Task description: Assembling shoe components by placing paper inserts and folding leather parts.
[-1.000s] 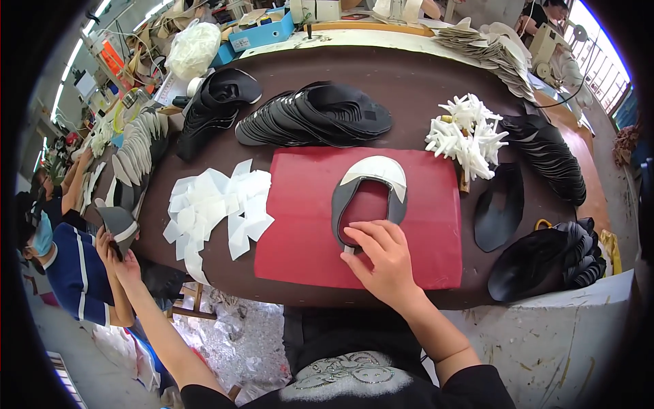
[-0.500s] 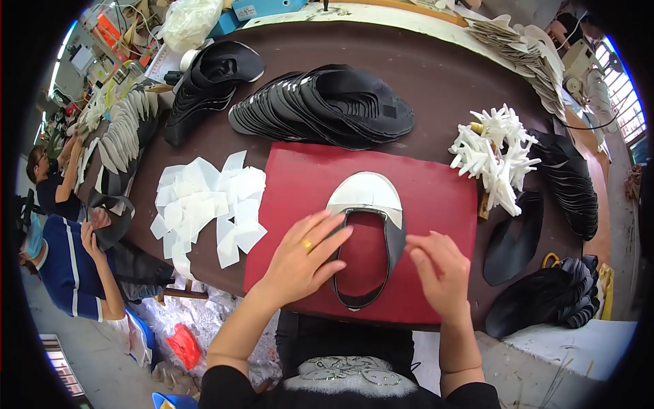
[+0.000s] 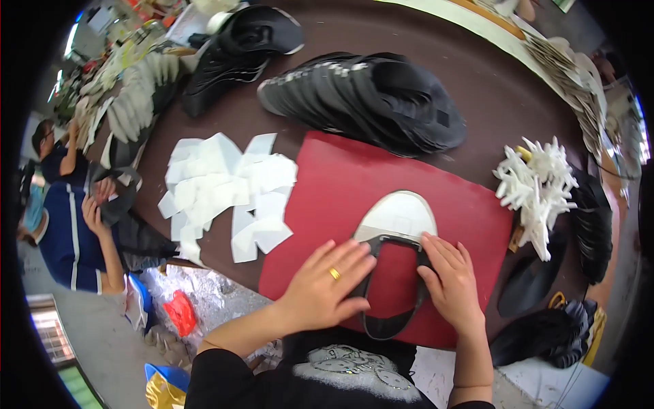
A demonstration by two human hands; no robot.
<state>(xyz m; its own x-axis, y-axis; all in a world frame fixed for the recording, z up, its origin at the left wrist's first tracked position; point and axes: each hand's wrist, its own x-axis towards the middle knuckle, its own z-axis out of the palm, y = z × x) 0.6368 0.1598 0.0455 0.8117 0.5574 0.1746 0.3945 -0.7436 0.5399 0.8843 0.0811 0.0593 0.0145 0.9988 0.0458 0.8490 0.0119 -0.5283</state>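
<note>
A black shoe upper (image 3: 399, 211) with a whitish toe piece lies flat on a red mat (image 3: 327, 177), its toe pointing away from me. Fingers outstretched, my left hand (image 3: 325, 285) rests over the left side of the upper's opening. My right hand (image 3: 449, 281) lies along the opposite side, its long fingers extended and fingertips touching where the toe piece meets the black part. Neither hand grips anything. Left of the mat, white rectangular pieces (image 3: 211, 180) lie in a loose heap.
A fanned stack of black uppers (image 3: 361, 99) lies behind the mat, with another black stack (image 3: 238, 58) farther left. White branching pieces (image 3: 535, 187) stand at right, near more black pieces (image 3: 591, 235). A co-worker in a blue top (image 3: 65, 238) sits at far left.
My right hand has come in from beside the upper to lie on its right edge. My left hand stays at the left edge. The whole view has tilted.
</note>
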